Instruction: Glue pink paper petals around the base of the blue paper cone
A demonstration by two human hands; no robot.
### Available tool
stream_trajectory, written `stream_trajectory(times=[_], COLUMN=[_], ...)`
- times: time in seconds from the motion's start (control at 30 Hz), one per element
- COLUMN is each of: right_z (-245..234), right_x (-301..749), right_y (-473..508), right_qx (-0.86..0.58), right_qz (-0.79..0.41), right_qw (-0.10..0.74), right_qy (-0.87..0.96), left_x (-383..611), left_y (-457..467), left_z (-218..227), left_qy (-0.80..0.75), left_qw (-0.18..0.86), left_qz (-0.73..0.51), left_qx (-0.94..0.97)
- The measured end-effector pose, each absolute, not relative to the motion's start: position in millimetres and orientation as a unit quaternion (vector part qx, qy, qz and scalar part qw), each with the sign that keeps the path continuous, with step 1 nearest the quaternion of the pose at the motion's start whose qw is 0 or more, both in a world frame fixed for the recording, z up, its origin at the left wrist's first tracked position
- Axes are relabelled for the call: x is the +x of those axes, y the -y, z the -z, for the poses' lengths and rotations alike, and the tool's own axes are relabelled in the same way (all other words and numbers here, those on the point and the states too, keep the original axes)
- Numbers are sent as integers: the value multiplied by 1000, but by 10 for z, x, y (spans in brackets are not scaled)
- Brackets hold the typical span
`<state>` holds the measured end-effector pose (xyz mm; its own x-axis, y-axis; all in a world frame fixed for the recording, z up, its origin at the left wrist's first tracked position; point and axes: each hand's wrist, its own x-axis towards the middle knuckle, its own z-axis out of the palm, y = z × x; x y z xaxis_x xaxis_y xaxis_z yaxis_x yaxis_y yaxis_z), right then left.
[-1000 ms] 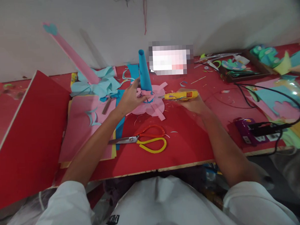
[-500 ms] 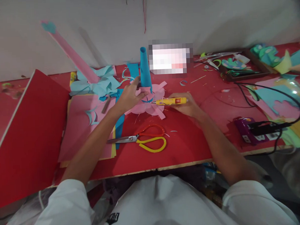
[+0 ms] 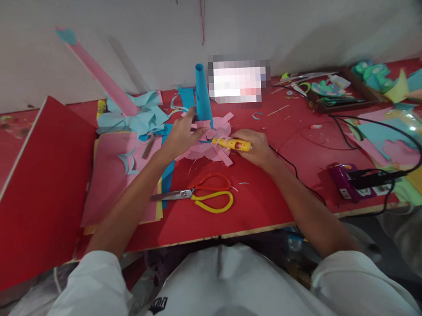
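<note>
A blue paper tube (image 3: 201, 91) stands upright on a pink flower-shaped paper (image 3: 223, 125) with cut strips around it. My left hand (image 3: 182, 133) is closed at the tube's base, its fingers at the left side and its thumb by a pink flap; part of the grip is hidden. My right hand (image 3: 255, 144) is wrapped round a yellow hot glue gun (image 3: 235, 143), its nozzle end pointing left at the tube's foot. A black cord trails from that hand. Nearer to me, scissors (image 3: 212, 194) with red and yellow handles lie apart from both hands.
A pink paper tube (image 3: 100, 74) on pale blue paper leans at the back left. Paper sheets (image 3: 107, 176) lie beside a red panel (image 3: 41, 193). A purple box (image 3: 348, 182) with cables and a dark tray (image 3: 369, 95) are at right. A blurred screen (image 3: 239, 80) stands behind.
The glue gun has shifted left and turned, its rear end now lower and its nozzle closer to the tube's base. My left hand has stayed at the tube.
</note>
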<state>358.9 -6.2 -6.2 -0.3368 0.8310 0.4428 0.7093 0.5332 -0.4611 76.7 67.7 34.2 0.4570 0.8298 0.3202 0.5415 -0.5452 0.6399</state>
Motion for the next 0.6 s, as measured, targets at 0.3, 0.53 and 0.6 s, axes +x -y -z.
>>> stream_trajectory(times=[0.3,0.53,0.6], right_z=[36,67,61], right_x=[3544,3507,3507], right_y=[74,50,49], right_qx=[-502,-503,-502], right_qz=[-23,16,19], right_qw=[320,325,320], right_qy=[803,801,803], left_x=[781,781,782], left_y=[-654,-664,-663], left_z=[-358,-328,-324], left_qy=[-412,-420,-426], left_qw=[236,202,191], left_qz=[-313,-311,-308], left_qx=[822,828,829])
